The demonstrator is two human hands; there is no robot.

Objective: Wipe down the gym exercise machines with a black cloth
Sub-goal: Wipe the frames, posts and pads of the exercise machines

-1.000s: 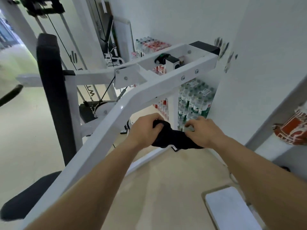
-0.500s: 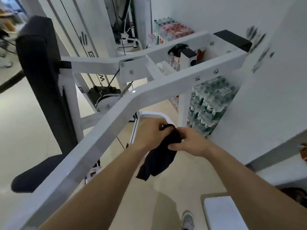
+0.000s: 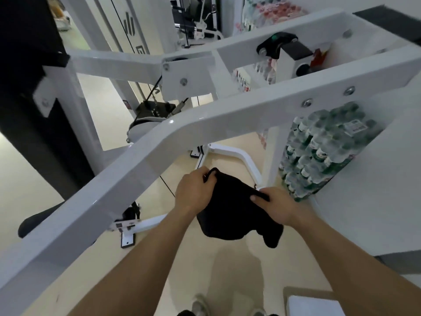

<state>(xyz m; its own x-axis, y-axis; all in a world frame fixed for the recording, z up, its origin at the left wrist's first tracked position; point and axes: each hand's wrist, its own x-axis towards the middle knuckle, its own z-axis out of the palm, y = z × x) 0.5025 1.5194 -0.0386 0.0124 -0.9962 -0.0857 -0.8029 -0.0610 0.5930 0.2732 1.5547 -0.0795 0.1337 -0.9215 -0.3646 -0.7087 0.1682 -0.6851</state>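
1. The black cloth (image 3: 230, 213) is soft and limp. It is held in the air between the two hands, lower than the slanted white beam and above the floor, and its loose bottom sags in rounded folds.
2. The left hand (image 3: 193, 192) has its fingers curled round the cloth's upper left edge, which is bunched into a small loop at the top.
3. The right hand (image 3: 278, 206) grips the opposite edge, with its thumb pressed flat on top of the fabric.
4. The white beam (image 3: 136, 169) is glossy painted metal, square in section and bent at an angle. Round bolt heads show near its far end.
5. On the left stands a tall black padded upright (image 3: 27, 87). A dark rounded seat (image 3: 38, 221) sits low beside it.
6. The floor (image 3: 45, 179) is smooth, pale and slightly shiny. The toes of a pair of shoes (image 3: 200, 306) show at the bottom edge.
7. On the right, against the white wall (image 3: 387, 179), clear plastic wrap bundles stacked water bottles (image 3: 323, 147) with green labels.
8. More wrapped bottles (image 3: 268, 10) with red markings sit farther back.
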